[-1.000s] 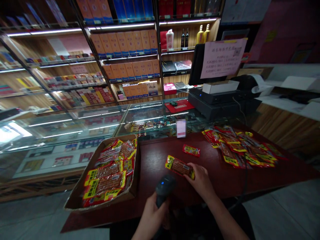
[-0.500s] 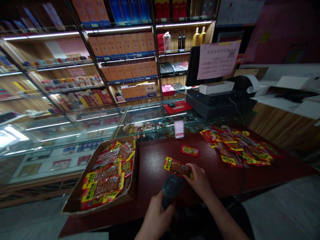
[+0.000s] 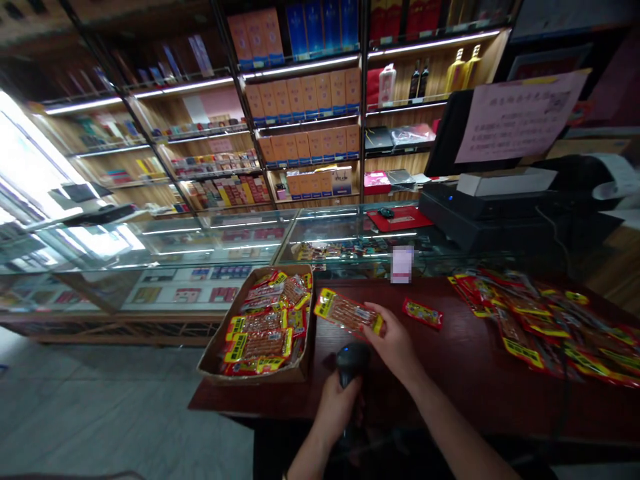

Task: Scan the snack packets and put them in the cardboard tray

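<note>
My left hand (image 3: pixel 337 407) is wrapped round the handle of a dark barcode scanner (image 3: pixel 353 360), whose head points away from me. In my right hand (image 3: pixel 393 337) is a snack packet (image 3: pixel 347 312), pinched at its right end between thumb and fingers. Brown sticks show through its clear, red and yellow wrapper. The packet is above the dark red table, just beyond the scanner and near the box's right edge. A cardboard box (image 3: pixel 309 340) filled with similar packets (image 3: pixel 263 343) stands to the left. One small red packet (image 3: pixel 423 313) lies flat right of my right hand.
A loose pile of snack packets (image 3: pixel 530 327) covers the table's right side. Behind the table runs a glass display counter (image 3: pixel 240 243), bearing a red mat (image 3: pixel 403 219) and a monitor (image 3: pixel 447 133). A cable crosses the pile at the right.
My right hand has moved the snack packet leftward and a little up, toward the box and farther from the scanner. The view has swung left, shifting the surroundings rightward.
</note>
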